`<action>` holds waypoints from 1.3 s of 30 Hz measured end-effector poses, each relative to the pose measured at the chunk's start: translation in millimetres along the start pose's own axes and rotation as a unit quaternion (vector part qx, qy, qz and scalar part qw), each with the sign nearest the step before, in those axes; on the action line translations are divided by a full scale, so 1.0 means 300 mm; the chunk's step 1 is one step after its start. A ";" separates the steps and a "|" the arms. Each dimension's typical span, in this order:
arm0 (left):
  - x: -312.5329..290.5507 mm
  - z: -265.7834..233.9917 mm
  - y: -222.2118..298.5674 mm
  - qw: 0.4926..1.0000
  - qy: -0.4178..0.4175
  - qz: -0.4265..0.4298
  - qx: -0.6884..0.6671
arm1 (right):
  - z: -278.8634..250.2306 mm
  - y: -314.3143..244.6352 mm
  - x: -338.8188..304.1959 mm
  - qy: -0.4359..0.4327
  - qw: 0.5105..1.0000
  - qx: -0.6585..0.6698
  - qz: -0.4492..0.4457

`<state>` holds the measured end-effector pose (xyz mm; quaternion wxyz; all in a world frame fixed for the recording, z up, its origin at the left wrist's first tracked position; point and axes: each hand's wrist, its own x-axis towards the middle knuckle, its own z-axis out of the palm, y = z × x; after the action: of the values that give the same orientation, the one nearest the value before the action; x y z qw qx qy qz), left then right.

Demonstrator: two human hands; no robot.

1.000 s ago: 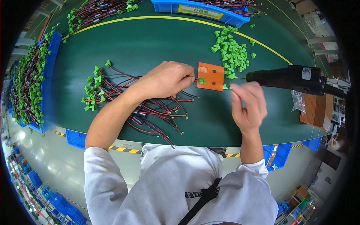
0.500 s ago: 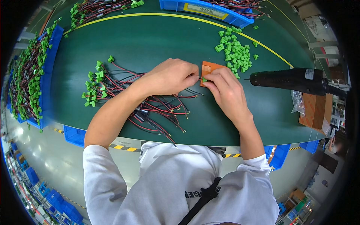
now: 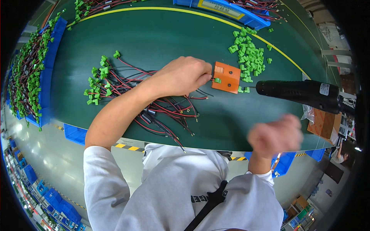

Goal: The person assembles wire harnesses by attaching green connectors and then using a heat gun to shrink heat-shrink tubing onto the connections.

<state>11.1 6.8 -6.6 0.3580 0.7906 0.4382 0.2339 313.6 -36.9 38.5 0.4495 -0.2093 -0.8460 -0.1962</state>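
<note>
An orange fixture block point(image 3: 230, 70) with two dark screws lies on the green table. In its lower left corner sits a green terminal connector point(image 3: 217, 80). My left hand point(image 3: 189, 75) is closed in a pinch at the block's left edge, holding a thin wire that runs into this connector. Most of the wire is hidden by the fingers. My right hand point(image 3: 275, 134) is smeared by motion near the table's front edge, below a black electric screwdriver point(image 3: 295, 89). Left of and under my left forearm lies a bundle of red and black wires point(image 3: 162, 109), many with green connectors.
Loose green connectors point(image 3: 250, 56) are heaped behind the block. A blue bin point(image 3: 47, 75) full of wired connectors stands at the left, another blue bin point(image 3: 246, 16) at the back. A cardboard box point(image 3: 325, 123) stands at the right edge with a plastic bag point(image 3: 308, 112).
My right hand has left the orange block and moved right and toward me, baring the block and connector. My left hand stays at the block's left edge. The whole view has shifted slightly.
</note>
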 end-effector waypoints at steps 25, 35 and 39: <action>0.025 -0.012 0.035 0.996 -0.032 -0.074 -0.032 | 0.355 -0.018 0.231 0.170 0.690 0.576 0.405; 0.030 -0.017 0.031 0.995 -0.051 -0.069 -0.051 | 0.358 -0.035 0.240 0.149 0.707 0.561 0.403; 0.023 -0.013 0.017 0.996 -0.046 -0.055 -0.044 | 0.364 -0.042 0.238 0.147 0.723 0.540 0.405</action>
<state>14.7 12.3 0.1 0.4249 0.7585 0.4534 0.1966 196.5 22.0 40.2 0.6417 -0.2225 -0.5664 0.4669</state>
